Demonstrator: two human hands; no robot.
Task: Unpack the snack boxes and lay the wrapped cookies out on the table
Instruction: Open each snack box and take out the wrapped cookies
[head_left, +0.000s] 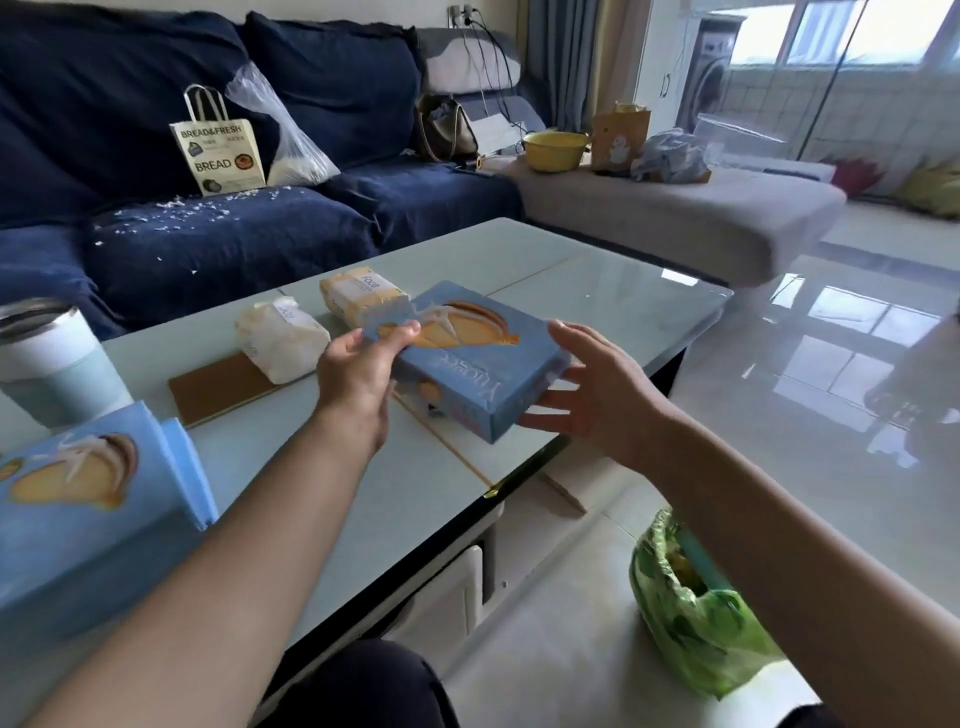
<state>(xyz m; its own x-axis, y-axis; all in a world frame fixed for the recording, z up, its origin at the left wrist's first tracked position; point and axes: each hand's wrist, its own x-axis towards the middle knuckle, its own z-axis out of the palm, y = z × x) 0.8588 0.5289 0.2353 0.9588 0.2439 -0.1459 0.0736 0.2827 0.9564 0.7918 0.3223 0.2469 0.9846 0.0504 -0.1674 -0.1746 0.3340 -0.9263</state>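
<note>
Held box: flat blue cardboard snack box printed with a cookie picture (467, 358) was raised and tilted above the pale glass-topped coffee table (597, 270), near its right edge.
Left hand: left hand (358, 371) pinched the box's far-left corner, thumb on top and fingers beneath.
Right hand: right hand (597, 389) was spread, fingers straight, at the box's near-right corner; fingertips touched or nearly touched its underside, cannot tell which.
Second box: matching blue cookie box (88, 499) lay at the table's near-left corner.
Other packets: white wrapped bread packet (280, 338) and yellow wrapped packet labelled FOOD (361, 295) lay behind the held box; the white one partly rested on a brown cardboard sheet (218, 387).
Tumbler: white and pale-green lidded tumbler (47, 358) stood at the left edge.
Floor: green plastic bag (691, 608) sat beside the table.
</note>
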